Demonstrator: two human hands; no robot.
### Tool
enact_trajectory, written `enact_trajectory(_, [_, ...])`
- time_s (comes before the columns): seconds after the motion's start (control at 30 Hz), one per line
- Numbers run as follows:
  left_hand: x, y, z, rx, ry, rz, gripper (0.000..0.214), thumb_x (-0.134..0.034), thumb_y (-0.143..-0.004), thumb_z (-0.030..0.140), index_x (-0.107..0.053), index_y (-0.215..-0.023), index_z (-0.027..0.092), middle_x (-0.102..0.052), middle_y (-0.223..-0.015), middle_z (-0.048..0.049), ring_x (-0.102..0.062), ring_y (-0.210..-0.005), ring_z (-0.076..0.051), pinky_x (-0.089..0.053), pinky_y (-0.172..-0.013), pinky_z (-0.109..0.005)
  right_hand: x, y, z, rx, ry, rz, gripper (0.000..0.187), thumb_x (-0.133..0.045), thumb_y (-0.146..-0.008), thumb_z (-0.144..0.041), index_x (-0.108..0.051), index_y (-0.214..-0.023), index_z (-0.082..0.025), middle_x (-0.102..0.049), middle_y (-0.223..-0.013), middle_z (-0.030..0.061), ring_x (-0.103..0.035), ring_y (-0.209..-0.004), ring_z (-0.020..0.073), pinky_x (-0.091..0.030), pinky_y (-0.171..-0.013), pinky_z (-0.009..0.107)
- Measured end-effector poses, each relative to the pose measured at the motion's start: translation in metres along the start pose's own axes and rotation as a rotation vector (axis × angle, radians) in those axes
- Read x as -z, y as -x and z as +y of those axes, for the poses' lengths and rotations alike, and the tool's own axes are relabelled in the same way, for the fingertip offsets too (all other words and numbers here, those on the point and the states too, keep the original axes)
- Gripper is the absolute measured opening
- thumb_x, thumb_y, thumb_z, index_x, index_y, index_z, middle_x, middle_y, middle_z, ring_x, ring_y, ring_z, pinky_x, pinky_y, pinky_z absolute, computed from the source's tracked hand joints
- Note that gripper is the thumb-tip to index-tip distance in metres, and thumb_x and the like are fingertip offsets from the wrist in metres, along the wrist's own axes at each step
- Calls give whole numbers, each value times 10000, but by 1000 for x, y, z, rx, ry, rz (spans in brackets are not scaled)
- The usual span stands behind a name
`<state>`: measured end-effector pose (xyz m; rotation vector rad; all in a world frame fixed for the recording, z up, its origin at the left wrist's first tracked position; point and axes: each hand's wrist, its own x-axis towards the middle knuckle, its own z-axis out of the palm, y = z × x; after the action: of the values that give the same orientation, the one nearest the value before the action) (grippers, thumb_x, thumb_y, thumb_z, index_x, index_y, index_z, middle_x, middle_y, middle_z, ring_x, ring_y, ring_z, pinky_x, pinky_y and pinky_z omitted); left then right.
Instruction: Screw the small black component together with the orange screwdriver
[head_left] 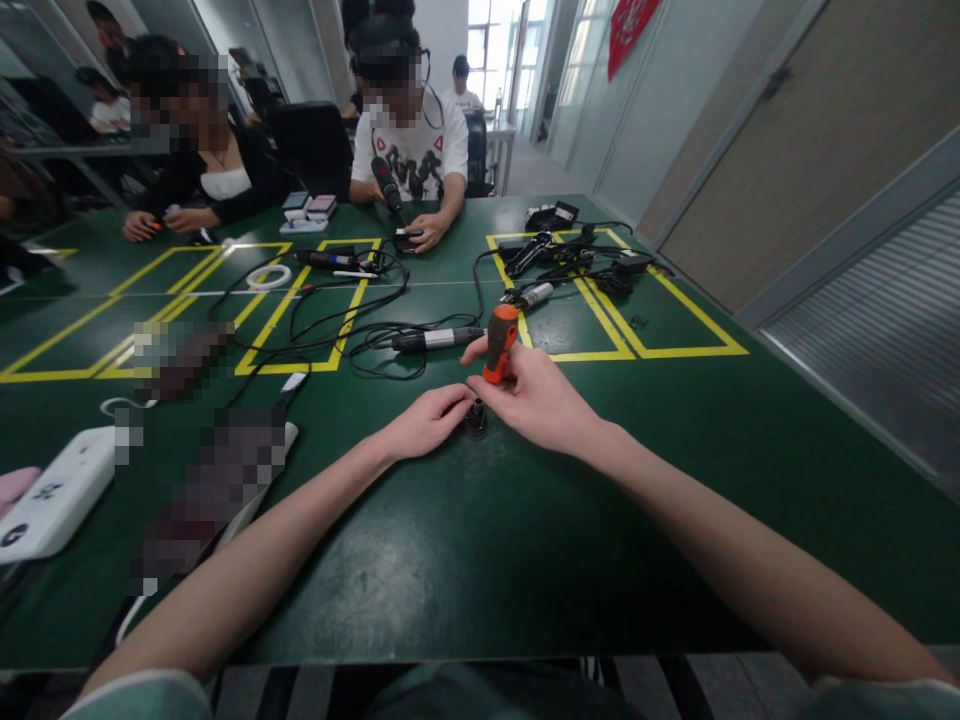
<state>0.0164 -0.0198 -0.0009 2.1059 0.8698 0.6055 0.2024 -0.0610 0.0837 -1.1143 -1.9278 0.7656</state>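
My right hand (544,395) is closed round the orange and grey handle of a screwdriver (502,340), which stands nearly upright with its orange end cap on top. Its shaft is mostly hidden behind my fingers. Just below, a small dark round part (475,418) with a short post sits on the green table (420,570). From the left, my left hand (427,422) pinches the edge of this part, its fingers pressed together. Whether the screwdriver's tip touches the part I cannot tell.
Behind my hands lies a silver and black electric screwdriver (442,340) with looping cables. Tangled black cables and tools (570,260) lie farther right. A white power bank (64,490) is at left. Across the table a person (412,140) holds a power tool; another person sits left.
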Motion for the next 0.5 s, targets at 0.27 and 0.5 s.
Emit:
enact_trajectory(0.27, [2,-1,2,40,31,-5,295,-431,-995,354,-658,-963,169,-716,-986,-63,-640,-956,-218,-509,-962,-341,0,1,1,-16,20,-5,230,-580,-820,-144,-609,-1042,-194,-533,-665,-59,-488,-574,133,-367,-591,268])
enact_trajectory(0.5, [7,0,3,79,128,-47,275,-460,-751,194,-691,-896,164,-700,-902,-17,-620,-902,-203,-505,-888,-300,0,2,-1,-37,-28,-23,329,-579,-779,-120,-597,-1099,-195,-560,-681,-60,-496,-566,121,-376,-581,261])
